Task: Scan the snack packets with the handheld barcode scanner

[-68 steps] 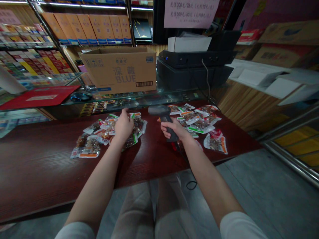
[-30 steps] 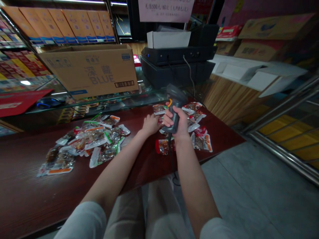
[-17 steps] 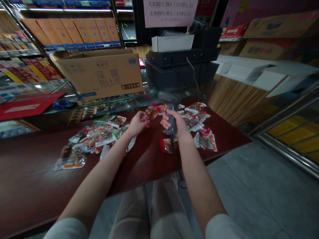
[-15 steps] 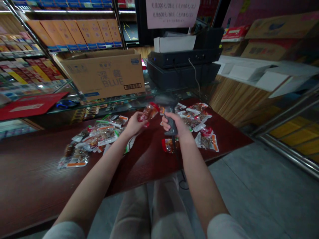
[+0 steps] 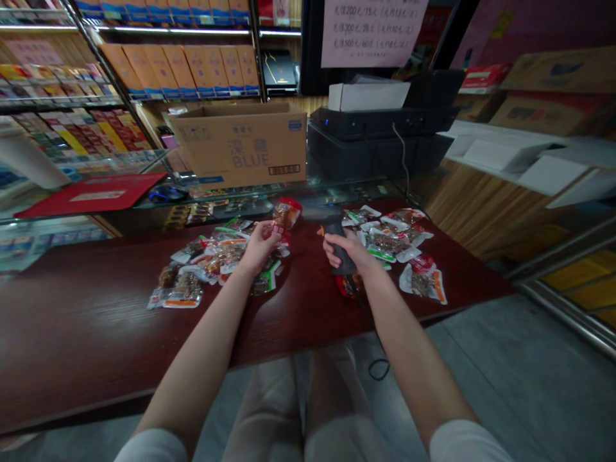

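My left hand [image 5: 258,246] is closed on a small red-edged snack packet [image 5: 285,216], held up above the dark red table [image 5: 96,333]. My right hand [image 5: 347,251] grips the handle of a dark barcode scanner [image 5: 327,221], whose head points left at the packet. A pile of snack packets [image 5: 212,266] lies under and left of my left hand. A second group of packets [image 5: 399,240] lies to the right of the scanner. A red packet [image 5: 347,285] lies under my right wrist.
A glass counter [image 5: 240,192] behind the table carries a cardboard box [image 5: 240,144], a red folder [image 5: 91,194], a blue mouse [image 5: 166,192] and a black register [image 5: 380,138]. Shelves of boxed goods [image 5: 72,122] fill the left. The scanner's cable [image 5: 378,366] hangs to the grey floor.
My left hand picked a red-edged packet from the right-hand group and lifted it leftward in front of the scanner. My right hand lowered the scanner and aimed it at the packet.
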`<state>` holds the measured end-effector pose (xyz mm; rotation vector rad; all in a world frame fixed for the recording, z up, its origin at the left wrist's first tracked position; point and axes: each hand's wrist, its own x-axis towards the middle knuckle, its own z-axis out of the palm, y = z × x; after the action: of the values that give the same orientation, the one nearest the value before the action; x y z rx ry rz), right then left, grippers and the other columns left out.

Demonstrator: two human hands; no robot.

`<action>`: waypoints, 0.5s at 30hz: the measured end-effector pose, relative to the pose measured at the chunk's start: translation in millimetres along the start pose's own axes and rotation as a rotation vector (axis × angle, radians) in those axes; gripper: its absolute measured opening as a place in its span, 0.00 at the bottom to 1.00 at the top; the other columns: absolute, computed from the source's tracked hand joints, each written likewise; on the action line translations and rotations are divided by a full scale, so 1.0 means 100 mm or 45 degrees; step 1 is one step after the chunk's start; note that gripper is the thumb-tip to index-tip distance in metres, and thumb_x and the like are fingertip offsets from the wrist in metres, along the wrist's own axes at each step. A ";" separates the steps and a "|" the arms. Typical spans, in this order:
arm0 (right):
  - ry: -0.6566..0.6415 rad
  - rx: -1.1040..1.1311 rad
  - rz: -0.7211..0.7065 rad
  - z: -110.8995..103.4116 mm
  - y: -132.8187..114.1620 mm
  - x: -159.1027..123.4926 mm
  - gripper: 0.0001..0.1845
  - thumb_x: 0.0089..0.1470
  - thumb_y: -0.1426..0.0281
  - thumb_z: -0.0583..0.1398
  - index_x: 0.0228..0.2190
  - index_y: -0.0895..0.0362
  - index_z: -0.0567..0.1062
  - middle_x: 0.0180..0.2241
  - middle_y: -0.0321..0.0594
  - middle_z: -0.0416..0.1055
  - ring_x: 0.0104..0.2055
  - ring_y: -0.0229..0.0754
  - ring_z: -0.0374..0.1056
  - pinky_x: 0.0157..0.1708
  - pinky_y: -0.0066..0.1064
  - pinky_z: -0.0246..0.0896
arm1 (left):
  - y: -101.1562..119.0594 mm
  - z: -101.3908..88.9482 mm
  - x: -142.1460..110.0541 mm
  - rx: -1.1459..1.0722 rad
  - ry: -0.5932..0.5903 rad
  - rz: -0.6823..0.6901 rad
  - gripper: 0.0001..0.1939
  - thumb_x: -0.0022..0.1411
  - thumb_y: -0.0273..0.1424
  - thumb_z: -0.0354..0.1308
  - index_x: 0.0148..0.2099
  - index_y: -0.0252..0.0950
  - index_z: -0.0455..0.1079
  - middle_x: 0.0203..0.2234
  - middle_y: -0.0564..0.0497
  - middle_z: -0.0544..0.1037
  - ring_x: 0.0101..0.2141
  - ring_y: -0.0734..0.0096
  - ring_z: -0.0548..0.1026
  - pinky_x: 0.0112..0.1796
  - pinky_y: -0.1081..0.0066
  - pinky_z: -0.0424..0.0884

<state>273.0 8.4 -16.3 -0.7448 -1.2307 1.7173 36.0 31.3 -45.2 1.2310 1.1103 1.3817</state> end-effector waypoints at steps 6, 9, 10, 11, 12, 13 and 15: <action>-0.010 -0.002 -0.031 0.03 0.00 -0.01 0.23 0.46 0.60 0.68 0.40 0.56 0.68 0.17 0.22 0.62 0.11 0.29 0.53 0.12 0.24 0.49 | -0.04 -0.02 0.03 0.192 -0.013 0.143 0.21 0.48 0.33 0.63 0.45 0.38 0.64 0.39 0.49 0.77 0.40 0.67 0.77 0.41 0.66 0.74; 0.009 -0.038 -0.043 0.07 0.00 -0.02 0.20 0.46 0.61 0.67 0.38 0.56 0.68 0.17 0.22 0.62 0.11 0.29 0.52 0.12 0.24 0.50 | -0.06 -0.03 0.03 0.265 -0.021 0.216 0.18 0.50 0.31 0.62 0.44 0.37 0.64 0.41 0.48 0.77 0.43 0.64 0.77 0.44 0.64 0.74; 0.016 -0.054 -0.040 0.08 0.00 -0.01 0.20 0.46 0.61 0.67 0.38 0.56 0.68 0.17 0.22 0.62 0.11 0.29 0.52 0.12 0.24 0.50 | -0.05 -0.03 0.03 0.288 -0.026 0.235 0.17 0.50 0.31 0.62 0.43 0.37 0.64 0.41 0.48 0.77 0.44 0.64 0.77 0.45 0.63 0.73; 0.021 -0.068 -0.035 0.08 0.00 -0.01 0.19 0.46 0.61 0.67 0.37 0.56 0.68 0.17 0.22 0.62 0.11 0.29 0.52 0.12 0.24 0.50 | -0.05 -0.03 0.02 0.314 -0.028 0.250 0.16 0.51 0.31 0.61 0.43 0.37 0.64 0.41 0.48 0.77 0.44 0.63 0.77 0.46 0.62 0.73; 0.026 -0.078 -0.032 0.09 0.00 -0.01 0.19 0.46 0.61 0.66 0.37 0.56 0.68 0.17 0.22 0.62 0.12 0.29 0.52 0.12 0.24 0.50 | -0.05 -0.03 0.02 0.342 -0.027 0.259 0.16 0.51 0.31 0.61 0.43 0.37 0.64 0.41 0.48 0.77 0.44 0.63 0.77 0.47 0.61 0.73; 0.029 -0.082 -0.029 0.09 0.01 -0.01 0.19 0.46 0.61 0.66 0.37 0.56 0.68 0.17 0.22 0.62 0.12 0.29 0.53 0.12 0.24 0.50 | -0.05 -0.03 0.02 0.375 -0.021 0.264 0.15 0.52 0.30 0.60 0.42 0.37 0.64 0.40 0.49 0.77 0.44 0.63 0.77 0.48 0.61 0.72; 0.031 -0.077 -0.029 0.09 0.01 -0.01 0.19 0.46 0.62 0.66 0.37 0.56 0.68 0.17 0.22 0.62 0.12 0.29 0.53 0.13 0.25 0.50 | -0.04 -0.02 0.02 0.445 0.001 0.266 0.14 0.52 0.30 0.59 0.42 0.37 0.64 0.40 0.49 0.77 0.44 0.63 0.77 0.49 0.62 0.72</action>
<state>266.1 3.5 -14.0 -0.7824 -1.2745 1.6544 33.9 34.3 -48.9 1.6355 1.2903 1.3780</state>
